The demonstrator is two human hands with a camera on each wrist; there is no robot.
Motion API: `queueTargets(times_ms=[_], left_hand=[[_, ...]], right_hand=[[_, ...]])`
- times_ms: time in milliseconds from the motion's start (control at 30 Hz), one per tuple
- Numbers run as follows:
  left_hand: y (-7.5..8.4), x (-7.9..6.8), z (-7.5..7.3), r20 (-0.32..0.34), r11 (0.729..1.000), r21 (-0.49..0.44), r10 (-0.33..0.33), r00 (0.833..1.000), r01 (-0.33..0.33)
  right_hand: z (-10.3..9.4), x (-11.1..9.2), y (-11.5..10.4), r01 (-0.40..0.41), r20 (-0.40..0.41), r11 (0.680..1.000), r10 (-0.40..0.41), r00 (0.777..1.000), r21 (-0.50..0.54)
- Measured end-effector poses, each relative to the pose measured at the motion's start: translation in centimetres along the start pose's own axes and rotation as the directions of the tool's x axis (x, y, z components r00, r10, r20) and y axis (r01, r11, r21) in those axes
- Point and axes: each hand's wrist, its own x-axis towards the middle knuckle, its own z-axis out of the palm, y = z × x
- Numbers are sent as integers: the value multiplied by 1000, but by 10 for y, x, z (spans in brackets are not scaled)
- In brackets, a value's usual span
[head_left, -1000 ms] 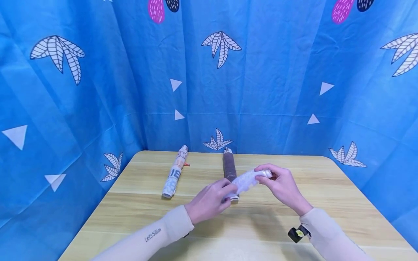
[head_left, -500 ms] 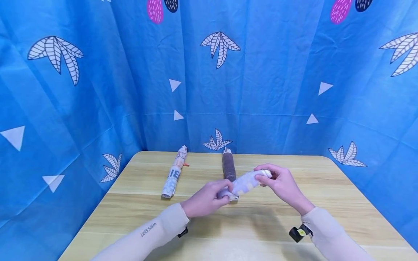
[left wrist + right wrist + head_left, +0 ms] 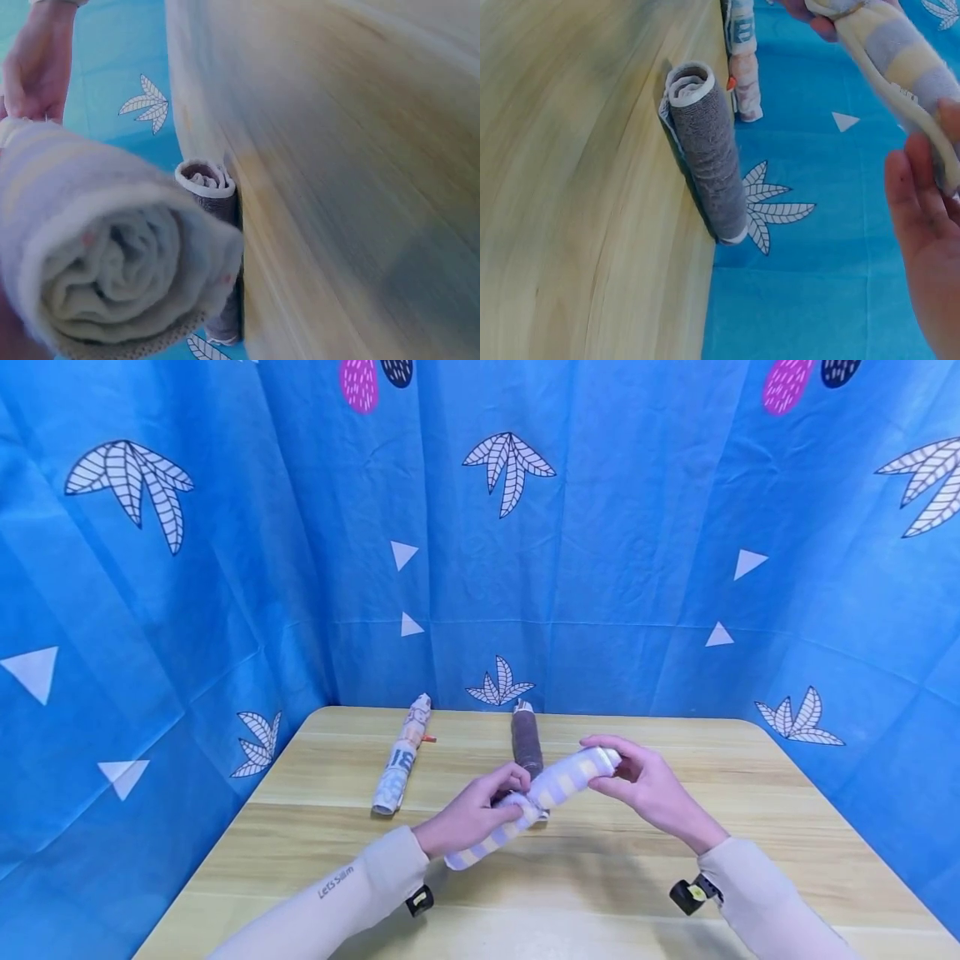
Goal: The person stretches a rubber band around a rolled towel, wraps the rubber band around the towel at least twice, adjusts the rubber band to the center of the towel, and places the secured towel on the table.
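Observation:
A rolled towel [image 3: 566, 779] with pale purple and yellow stripes is held above the table, slanting up to the right. My left hand [image 3: 468, 814] grips it near its middle, thumb below and fingers curled over the top. At its upper right end, my right hand [image 3: 654, 789] holds it between thumb and fingers. The coiled end of this towel [image 3: 112, 270] faces the camera in the left wrist view. Behind it lies a dark grey-brown rolled towel [image 3: 527, 745], partly covered in the head view. Farther left lies a printed white rolled towel [image 3: 400, 764].
All of this is over a light wooden table [image 3: 300, 852] with rounded back corners. A blue patterned curtain [image 3: 630, 568] hangs behind and on both sides. A small red tag [image 3: 429, 738] sticks out beside the printed towel.
My left hand has shifted slightly left and changed its grip. The striped towel has turned, and its lower end now shows beneath that hand. My right hand stays nearly in place.

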Motion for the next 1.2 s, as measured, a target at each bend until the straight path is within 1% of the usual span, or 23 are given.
queueTargets(times_ms=[67, 100, 133, 167, 233, 267, 333, 367, 467, 567, 633, 767, 833, 900, 1000, 1067, 1200], left_hand=[[1, 0, 1, -4, 999, 47, 20, 1000, -20], [2, -1, 2, -9, 996, 87, 36, 999, -35], [2, -1, 3, -15, 989, 139, 55, 998, -52], [2, -1, 4, -21, 976, 205, 79, 997, -73], [3, -2, 7, -30, 935, 339, 126, 992, -109], [3, -2, 8, -31, 907, 401, 154, 988, -129], [3, -3, 9, -22, 854, 493, 205, 979, -168], [3, -3, 9, -14, 834, 520, 225, 974, -185], [3, -2, 9, 14, 808, 543, 264, 964, -230], [3, 1, 9, 31, 806, 540, 270, 962, -244], [3, 2, 8, 35, 816, 529, 254, 967, -233], [0, 2, 8, 12, 841, 513, 189, 982, -168], [-1, 1, 7, -6, 846, 518, 154, 988, -129], [-2, 1, 7, -20, 842, 530, 130, 991, -99], [-1, 1, 7, -36, 852, 520, 94, 995, -62], [-2, 2, 6, -50, 862, 506, 78, 996, -42], [-4, 4, 1, -108, 895, 447, 40, 993, 13]], right_hand=[[0, 1, 0, -11, -30, 1000, 10, 999, -24], [1, 1, -1, -16, -45, 999, 15, 999, -35], [1, 1, 0, -22, -60, 999, 19, 998, -45], [1, 2, 0, -31, -76, 998, 26, 997, -55], [2, 2, 0, -46, -107, 996, 38, 994, -72], [3, 2, 0, -49, -120, 995, 39, 992, -82], [4, 3, -1, -56, -146, 993, 41, 988, -101], [5, 3, -1, -58, -156, 992, 40, 987, -111], [6, 3, -3, -67, -178, 989, 43, 983, -132], [7, 4, -4, -86, -190, 987, 59, 980, -137], [7, 4, -4, -96, -187, 986, 70, 980, -133], [8, 7, -3, -113, -156, 988, 96, 983, -102], [8, 9, -1, -113, -124, 991, 102, 987, -78], [8, 10, 1, -116, -97, 992, 111, 989, -48], [9, 13, 4, -111, -71, 994, 110, 991, -13], [9, 15, 7, -107, -83, 994, 107, 991, -3], [6, 17, 13, -87, -124, 996, 82, 989, -31]])
